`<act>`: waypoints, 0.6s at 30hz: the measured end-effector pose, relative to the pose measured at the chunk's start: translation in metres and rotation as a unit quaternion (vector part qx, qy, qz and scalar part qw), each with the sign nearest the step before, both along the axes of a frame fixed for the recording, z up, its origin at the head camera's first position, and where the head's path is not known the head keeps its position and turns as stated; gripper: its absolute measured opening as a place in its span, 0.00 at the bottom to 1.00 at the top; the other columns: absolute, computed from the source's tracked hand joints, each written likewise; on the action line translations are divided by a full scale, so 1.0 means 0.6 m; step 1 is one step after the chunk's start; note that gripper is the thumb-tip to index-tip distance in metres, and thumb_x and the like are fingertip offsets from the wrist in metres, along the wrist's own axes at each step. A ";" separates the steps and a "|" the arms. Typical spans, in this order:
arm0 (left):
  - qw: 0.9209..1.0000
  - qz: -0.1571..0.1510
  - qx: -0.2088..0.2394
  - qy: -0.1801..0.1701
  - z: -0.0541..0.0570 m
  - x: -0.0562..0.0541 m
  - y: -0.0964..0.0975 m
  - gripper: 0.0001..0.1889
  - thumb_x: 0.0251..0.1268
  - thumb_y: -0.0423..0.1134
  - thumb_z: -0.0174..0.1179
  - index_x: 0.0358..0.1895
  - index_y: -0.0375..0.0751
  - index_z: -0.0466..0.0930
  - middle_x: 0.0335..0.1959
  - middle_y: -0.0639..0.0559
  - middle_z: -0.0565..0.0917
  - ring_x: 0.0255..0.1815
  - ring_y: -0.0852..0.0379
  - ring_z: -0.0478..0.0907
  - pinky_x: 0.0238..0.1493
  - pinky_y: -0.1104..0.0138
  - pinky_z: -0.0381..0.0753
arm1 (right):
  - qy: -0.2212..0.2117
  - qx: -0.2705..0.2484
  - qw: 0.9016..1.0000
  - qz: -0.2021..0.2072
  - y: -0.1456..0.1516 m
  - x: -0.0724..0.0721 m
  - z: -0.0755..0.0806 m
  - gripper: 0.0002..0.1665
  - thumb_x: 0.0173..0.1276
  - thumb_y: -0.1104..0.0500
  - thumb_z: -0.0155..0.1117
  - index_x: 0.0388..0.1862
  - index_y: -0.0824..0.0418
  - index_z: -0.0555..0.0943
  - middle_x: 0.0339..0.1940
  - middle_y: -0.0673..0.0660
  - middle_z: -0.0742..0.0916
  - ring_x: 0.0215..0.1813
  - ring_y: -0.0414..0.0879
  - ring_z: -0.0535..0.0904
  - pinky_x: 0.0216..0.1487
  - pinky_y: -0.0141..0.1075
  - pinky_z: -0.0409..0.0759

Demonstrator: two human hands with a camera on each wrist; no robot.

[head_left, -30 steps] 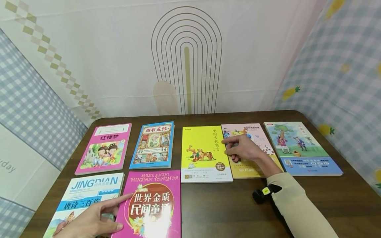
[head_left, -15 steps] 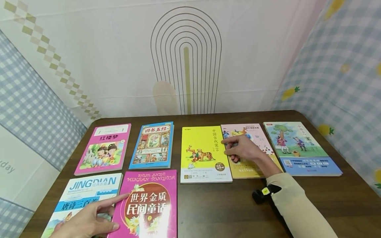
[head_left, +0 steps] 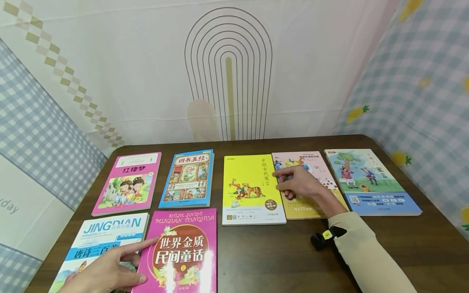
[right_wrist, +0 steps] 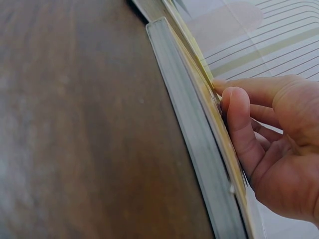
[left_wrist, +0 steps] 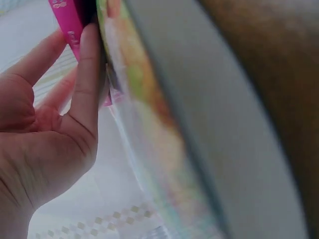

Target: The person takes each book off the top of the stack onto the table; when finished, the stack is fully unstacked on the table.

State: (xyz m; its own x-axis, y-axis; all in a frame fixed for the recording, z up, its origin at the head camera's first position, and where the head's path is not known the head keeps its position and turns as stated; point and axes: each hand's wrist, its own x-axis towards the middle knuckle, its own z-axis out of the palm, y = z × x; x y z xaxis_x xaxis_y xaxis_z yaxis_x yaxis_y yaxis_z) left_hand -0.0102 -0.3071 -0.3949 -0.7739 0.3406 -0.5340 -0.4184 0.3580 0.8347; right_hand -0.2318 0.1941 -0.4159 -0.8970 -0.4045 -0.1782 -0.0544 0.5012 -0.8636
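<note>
My left hand [head_left: 108, 264] reaches across the white-and-blue book [head_left: 97, 250], its index finger and thumb touching the left edge of the magenta book [head_left: 177, 252]. In the left wrist view those fingers [left_wrist: 88, 74] extend fairly straight to the magenta book's edge. My right hand [head_left: 300, 181] lies over the pink-and-yellow book [head_left: 311, 207]. Its index finger and thumb tips touch the right side of the yellow book [head_left: 245, 175] with the tiger picture. The right wrist view has the index finger [right_wrist: 249, 89] extended and the lower fingers bent, with no book gripped.
Along the back of the dark wooden table [head_left: 278, 260] lie a pink book [head_left: 128, 183] and a blue-edged book [head_left: 188, 179]. A green-and-blue book [head_left: 371, 183] lies at the right. Patterned cloth [head_left: 146, 73] hangs behind and at both sides.
The magenta book and my left hand have shifted slightly left; the white-and-blue book has also shifted a little left. My right hand keeps its place beside the yellow book.
</note>
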 end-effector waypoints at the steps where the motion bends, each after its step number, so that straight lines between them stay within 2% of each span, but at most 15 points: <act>1: 1.000 -0.001 -0.013 0.006 0.001 -0.002 0.003 0.48 0.67 0.35 0.72 0.85 0.38 0.52 0.48 0.42 0.82 0.42 0.44 0.90 0.45 0.54 0.93 | -0.001 -0.002 1.000 0.000 0.000 0.000 -0.001 0.30 0.72 0.65 0.70 0.72 0.68 0.78 0.38 0.61 0.86 0.23 0.47 0.81 0.26 0.38 0.85; 3: 0.999 -0.004 -0.042 0.016 0.003 -0.005 0.007 0.49 0.66 0.36 0.74 0.85 0.38 0.53 0.47 0.43 0.83 0.41 0.46 0.89 0.44 0.53 0.93 | 0.001 -0.003 1.000 0.004 0.001 0.001 -0.002 0.30 0.72 0.65 0.70 0.72 0.69 0.78 0.38 0.61 0.86 0.23 0.47 0.81 0.26 0.38 0.85; 5: 0.997 -0.021 -0.065 0.037 0.007 -0.006 0.010 0.48 0.66 0.34 0.74 0.84 0.36 0.54 0.45 0.44 0.83 0.40 0.46 0.89 0.42 0.56 0.93 | 0.001 -0.004 1.000 0.006 0.001 0.004 -0.004 0.29 0.72 0.65 0.70 0.71 0.69 0.78 0.37 0.61 0.86 0.23 0.47 0.81 0.26 0.39 0.85; 7: 0.991 -0.042 -0.108 0.065 0.013 -0.006 0.013 0.46 0.65 0.35 0.74 0.83 0.34 0.57 0.43 0.46 0.84 0.38 0.48 0.88 0.39 0.61 0.91 | 0.001 -0.004 1.000 0.010 0.002 0.006 -0.005 0.29 0.73 0.65 0.69 0.71 0.69 0.78 0.37 0.61 0.86 0.23 0.47 0.81 0.26 0.39 0.85; 9: 0.982 -0.047 -0.162 0.084 0.022 -0.004 0.019 0.45 0.65 0.37 0.75 0.81 0.32 0.61 0.41 0.49 0.85 0.34 0.51 0.86 0.34 0.65 0.88 | 0.001 -0.004 1.000 0.012 0.003 0.008 -0.005 0.29 0.73 0.64 0.70 0.72 0.68 0.78 0.38 0.61 0.86 0.24 0.47 0.82 0.27 0.39 0.85; 11: 0.969 -0.040 -0.220 0.109 0.037 -0.001 0.023 0.43 0.66 0.40 0.74 0.80 0.31 0.64 0.40 0.51 0.87 0.29 0.54 0.83 0.29 0.67 0.83 | 0.003 -0.005 1.000 0.014 0.002 0.008 -0.004 0.30 0.73 0.64 0.69 0.72 0.68 0.78 0.38 0.62 0.86 0.24 0.48 0.81 0.27 0.40 0.85; 13: 0.956 -0.013 -0.267 0.126 0.053 0.000 0.026 0.41 0.68 0.42 0.73 0.79 0.33 0.66 0.42 0.52 0.89 0.27 0.57 0.81 0.26 0.67 0.84 | 0.005 -0.005 1.000 0.014 0.002 0.007 -0.002 0.30 0.73 0.64 0.70 0.72 0.68 0.78 0.38 0.62 0.86 0.24 0.48 0.81 0.27 0.40 0.85; 16: 0.929 0.005 -0.322 0.181 0.079 -0.005 0.022 0.37 0.72 0.46 0.69 0.79 0.38 0.68 0.45 0.52 0.90 0.27 0.60 0.83 0.30 0.64 0.86 | 0.007 -0.002 1.000 0.009 0.001 0.006 0.000 0.30 0.73 0.65 0.70 0.72 0.69 0.78 0.38 0.62 0.86 0.23 0.48 0.81 0.26 0.39 0.85; 18: 0.913 0.010 -0.342 0.221 0.092 -0.012 0.020 0.35 0.73 0.49 0.68 0.79 0.44 0.71 0.47 0.52 0.91 0.31 0.61 0.86 0.32 0.63 0.87 | 0.007 0.000 1.000 0.007 0.000 0.006 0.001 0.30 0.73 0.65 0.70 0.72 0.68 0.78 0.38 0.62 0.86 0.23 0.48 0.81 0.26 0.39 0.86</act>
